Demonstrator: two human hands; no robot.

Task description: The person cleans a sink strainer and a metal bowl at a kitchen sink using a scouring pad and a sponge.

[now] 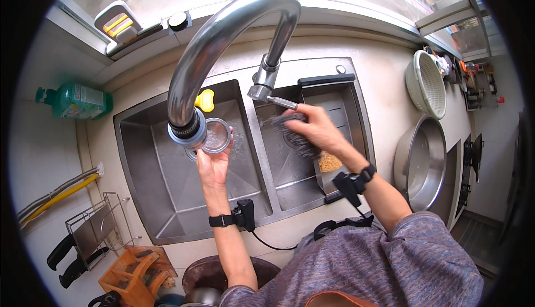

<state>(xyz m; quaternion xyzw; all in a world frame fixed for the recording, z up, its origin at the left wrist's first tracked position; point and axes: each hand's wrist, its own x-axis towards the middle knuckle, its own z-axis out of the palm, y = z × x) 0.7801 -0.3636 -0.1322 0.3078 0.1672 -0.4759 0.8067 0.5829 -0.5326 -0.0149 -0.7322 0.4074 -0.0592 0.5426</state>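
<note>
My left hand (214,165) holds a round metal mesh sink strainer (216,135) over the left basin (192,186). The strainer sits just beside the faucet's spout head (188,133), which partly covers it. Blurred by motion, my right hand (315,128) grips a dark grey scouring pad (307,142) above the right basin (278,160). Its fingers are at the end of the faucet lever (283,102); whether they press on it I cannot tell. Behind the spout, a yellow plug-like piece (205,100) shows in the left basin.
A steel tray (330,183) in the right basin holds a tan scrubber (329,163). At right stand a steel bowl (420,165) and a white plastic basket (425,83). Left are a green soap bottle (81,100), a knife rack (98,223) and a wooden holder (133,271).
</note>
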